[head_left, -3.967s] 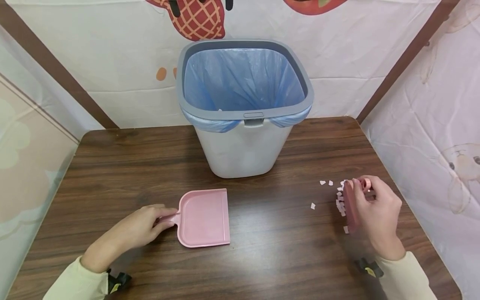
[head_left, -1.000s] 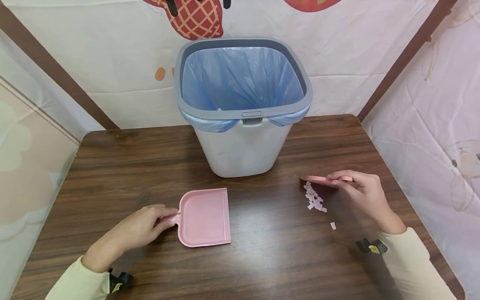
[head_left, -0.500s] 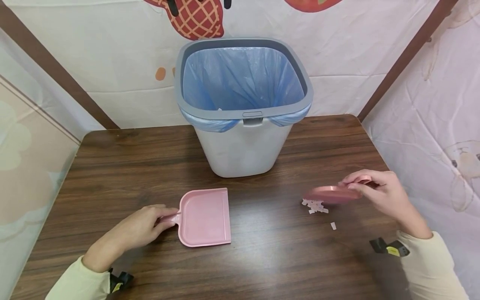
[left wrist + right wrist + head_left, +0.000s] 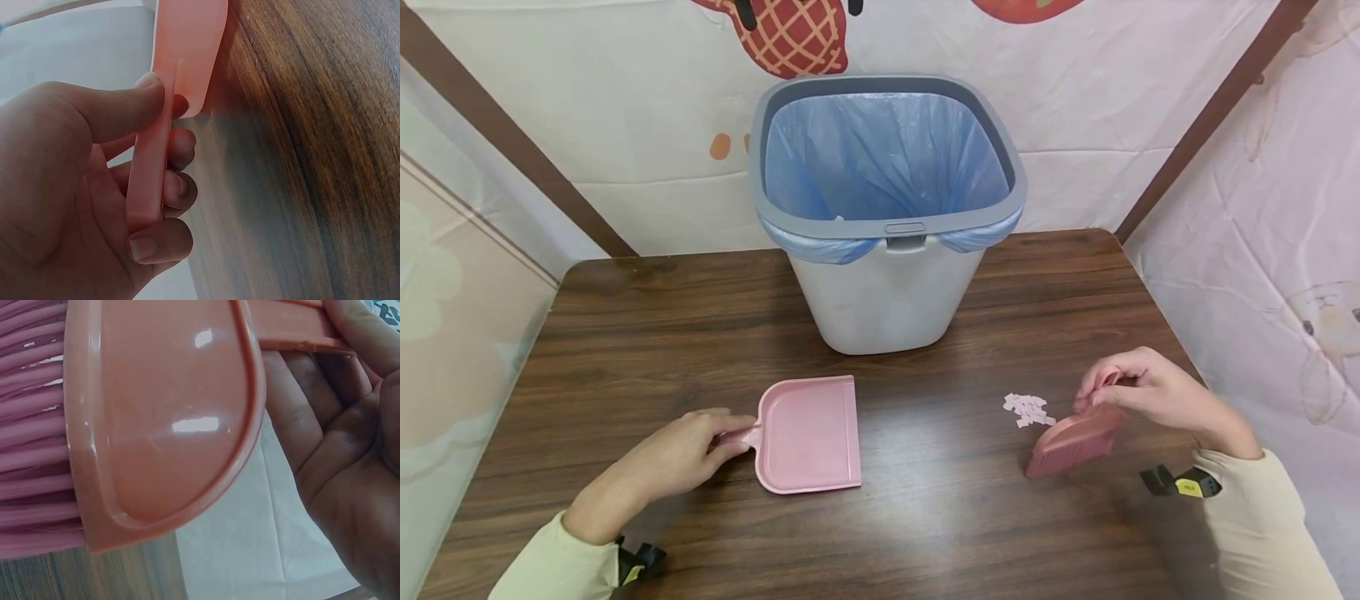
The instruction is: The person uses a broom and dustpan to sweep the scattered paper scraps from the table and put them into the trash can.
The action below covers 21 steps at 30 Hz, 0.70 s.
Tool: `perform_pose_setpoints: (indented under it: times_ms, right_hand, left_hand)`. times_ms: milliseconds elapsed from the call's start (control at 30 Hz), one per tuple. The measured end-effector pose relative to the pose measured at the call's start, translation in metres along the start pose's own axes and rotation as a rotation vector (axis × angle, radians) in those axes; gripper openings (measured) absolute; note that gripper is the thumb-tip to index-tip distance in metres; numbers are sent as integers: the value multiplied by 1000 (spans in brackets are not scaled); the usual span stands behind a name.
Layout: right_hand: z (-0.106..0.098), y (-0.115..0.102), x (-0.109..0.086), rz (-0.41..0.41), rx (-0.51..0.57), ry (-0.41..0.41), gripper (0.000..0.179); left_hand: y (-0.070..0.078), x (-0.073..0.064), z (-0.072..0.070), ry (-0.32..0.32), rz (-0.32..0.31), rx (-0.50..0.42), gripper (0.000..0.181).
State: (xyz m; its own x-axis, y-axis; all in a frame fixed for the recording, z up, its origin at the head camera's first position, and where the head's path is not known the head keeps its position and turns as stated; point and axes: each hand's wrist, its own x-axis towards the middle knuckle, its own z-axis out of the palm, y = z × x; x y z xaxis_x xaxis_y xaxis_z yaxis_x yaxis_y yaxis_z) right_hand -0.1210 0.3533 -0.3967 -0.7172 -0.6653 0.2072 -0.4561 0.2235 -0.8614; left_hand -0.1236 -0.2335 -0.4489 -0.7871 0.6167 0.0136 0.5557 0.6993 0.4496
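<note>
In the head view my left hand [image 4: 681, 454] grips the handle of a pink dustpan [image 4: 808, 437], which lies on the wooden table with its straight lip facing right. The left wrist view shows thumb and fingers wrapped round that handle [image 4: 150, 169]. My right hand [image 4: 1157, 400] holds a pink hand brush [image 4: 1075, 440] by its handle, bristles pointing down. Just beyond the brush head, on its left, is a small pile of white paper scraps [image 4: 1027, 408]. In the right wrist view the pink bristles [image 4: 31, 450] and smooth brush head [image 4: 175, 425] fill much of the picture.
A light grey bin [image 4: 887, 304] stands at the back middle of the table [image 4: 685, 325], lined with a blue bag [image 4: 887, 158]. A printed white cloth [image 4: 1075, 108] hangs behind it, with cloth sides left and right.
The brush has passed from the far side of the scraps to their near right side, covering where a lone scrap lay. Earlier the scraps lay farther right, more scattered. Left hand and dustpan stay put.
</note>
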Motion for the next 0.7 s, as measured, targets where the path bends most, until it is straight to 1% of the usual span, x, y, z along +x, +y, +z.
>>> perform_pose_setpoints:
  times_ms: [133,300,433,567,633,700]
  right_hand:
    - [2,0,4,15,-53,52,34]
    - [6,-1,10,7,-59,136,31]
    - [7,-3,11,-30,-70,228,28]
    - [8,-6,10,-82,-46,365,24]
    - [10,-6,12,-119,-79,407,23]
    - [13,-5,14,-166,-154,424,23]
  left_hand:
    - [0,0,-1,-1,-2,1,28]
    - [1,0,0,-5,-6,4,28]
    - [1,0,0,-2,-1,5,27]
    - [1,1,0,-6,1,5,27]
    - [1,1,0,-7,0,5,27]
    - [1,1,0,-4,1,7,28]
